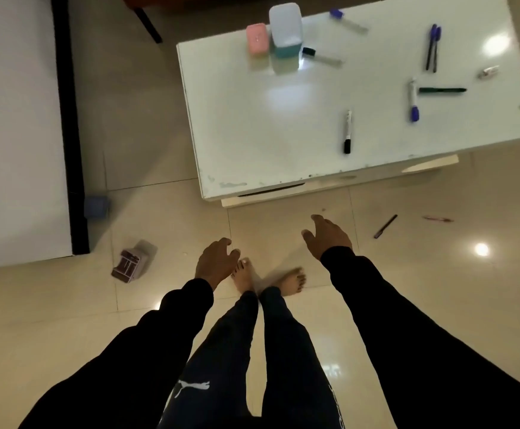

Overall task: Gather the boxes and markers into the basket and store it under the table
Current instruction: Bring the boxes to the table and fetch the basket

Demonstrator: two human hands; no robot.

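From the head camera, a glossy white table (252,125) carries a closed pink box (256,41), a taller white-and-teal box (285,27) whose contents stay hidden, and scattered markers such as a black-capped marker (347,131). A patterned box (130,264) lies on the tiled floor. No basket is visible. The left hand (215,262) and right hand (328,235) hang with loose fingers, holding nothing.

No readable words; a white leaping-cat logo (brand mark) on the trouser leg (203,394)
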